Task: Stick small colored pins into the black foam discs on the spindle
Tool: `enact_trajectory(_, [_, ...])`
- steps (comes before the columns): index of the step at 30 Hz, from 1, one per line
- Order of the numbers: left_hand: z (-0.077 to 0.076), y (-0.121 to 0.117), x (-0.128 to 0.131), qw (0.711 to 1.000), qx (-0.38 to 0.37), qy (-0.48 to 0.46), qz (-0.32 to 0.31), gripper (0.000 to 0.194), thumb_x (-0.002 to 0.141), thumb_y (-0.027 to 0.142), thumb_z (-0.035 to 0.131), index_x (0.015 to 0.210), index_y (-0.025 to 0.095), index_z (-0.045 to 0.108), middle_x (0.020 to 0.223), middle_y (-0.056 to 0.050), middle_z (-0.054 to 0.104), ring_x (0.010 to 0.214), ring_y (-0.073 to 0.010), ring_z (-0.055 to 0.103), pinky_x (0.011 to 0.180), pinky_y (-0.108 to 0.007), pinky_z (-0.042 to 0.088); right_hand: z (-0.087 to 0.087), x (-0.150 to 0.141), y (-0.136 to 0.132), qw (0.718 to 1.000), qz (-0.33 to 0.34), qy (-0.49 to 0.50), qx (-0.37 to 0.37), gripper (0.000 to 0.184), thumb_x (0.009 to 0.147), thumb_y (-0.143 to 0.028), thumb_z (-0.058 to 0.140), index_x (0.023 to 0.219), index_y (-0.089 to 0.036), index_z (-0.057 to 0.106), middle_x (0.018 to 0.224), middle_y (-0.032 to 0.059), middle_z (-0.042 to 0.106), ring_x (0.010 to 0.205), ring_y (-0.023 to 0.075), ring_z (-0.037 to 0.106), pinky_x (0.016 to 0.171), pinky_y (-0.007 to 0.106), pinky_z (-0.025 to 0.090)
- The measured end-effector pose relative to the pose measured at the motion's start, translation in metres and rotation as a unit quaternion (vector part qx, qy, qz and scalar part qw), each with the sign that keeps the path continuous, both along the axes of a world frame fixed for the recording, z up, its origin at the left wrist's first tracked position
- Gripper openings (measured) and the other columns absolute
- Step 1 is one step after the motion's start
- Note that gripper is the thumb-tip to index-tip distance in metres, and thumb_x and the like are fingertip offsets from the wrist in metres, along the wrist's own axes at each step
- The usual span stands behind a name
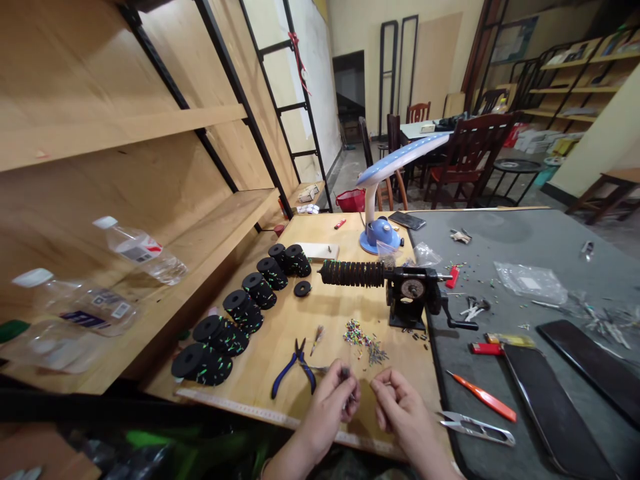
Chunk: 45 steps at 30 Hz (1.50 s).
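My left hand (336,393) is closed above the wooden table near its front edge, fingers curled round something small and dark that I cannot make out. Beside it my right hand (400,407) has thumb and forefinger pinched together; anything between them is too small to see. Just beyond the hands lie a heap of small coloured beads (354,332) and a pile of thin grey metal pieces (377,353). Blue-handled pliers (296,369) lie with jaws apart, left of my left hand. Farther back stands a hand-cranked winder (411,290) with a row of black discs (353,273) on its shaft.
Several black foam spools (220,333) line the left side. A blue lamp (379,235) stands behind the winder. On the grey mat at right lie thread snips (477,428), an orange-handled tool (484,396) and a dark phone (550,407). Plastic bottles (143,250) occupy the left shelf.
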<state>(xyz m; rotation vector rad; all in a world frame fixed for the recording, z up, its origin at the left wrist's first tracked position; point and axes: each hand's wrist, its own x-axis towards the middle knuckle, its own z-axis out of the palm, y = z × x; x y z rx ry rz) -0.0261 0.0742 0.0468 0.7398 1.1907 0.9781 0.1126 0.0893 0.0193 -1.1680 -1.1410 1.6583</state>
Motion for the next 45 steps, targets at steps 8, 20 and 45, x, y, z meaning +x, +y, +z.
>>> enact_trajectory(8, [-0.006, -0.006, 0.001, 0.999, -0.023, -0.025, -0.014, 0.036, 0.072, 0.048, 0.066, 0.071, 0.018, 0.045, 0.066, 0.003, 0.055, 0.055, -0.0083, 0.045, 0.052, -0.02, 0.029, -0.001, -0.008, 0.0, 0.999, -0.006, 0.023, -0.027, 0.052, 0.065, -0.071, 0.061, 0.07, -0.021, 0.048, 0.034, -0.0104, 0.043, 0.029, 0.0061, 0.03, 0.035, 0.018, 0.02])
enact_trajectory(20, [-0.012, -0.007, 0.004, 0.999, -0.004, -0.007, -0.046, 0.037, 0.074, 0.051, 0.064, 0.07, 0.019, 0.046, 0.061, 0.005, 0.049, 0.055, -0.0095, 0.044, 0.052, -0.022, 0.029, -0.01, -0.014, 0.001, 0.996, -0.007, 0.079, -0.042, 0.051, 0.063, -0.068, 0.067, 0.068, -0.02, 0.049, 0.036, -0.0116, 0.042, 0.029, 0.0045, 0.03, 0.034, 0.016, 0.022])
enact_trajectory(45, [-0.011, -0.005, 0.003, 0.997, 0.054, 0.049, -0.003, 0.035, 0.08, 0.051, 0.06, 0.075, 0.02, 0.044, 0.065, 0.006, 0.043, 0.058, -0.0093, 0.039, 0.052, -0.021, 0.03, -0.016, -0.009, -0.009, 0.999, 0.011, -0.026, 0.017, 0.052, 0.07, -0.071, 0.056, 0.065, -0.02, 0.048, 0.041, -0.0093, 0.042, 0.033, 0.0064, 0.034, 0.036, 0.018, 0.026])
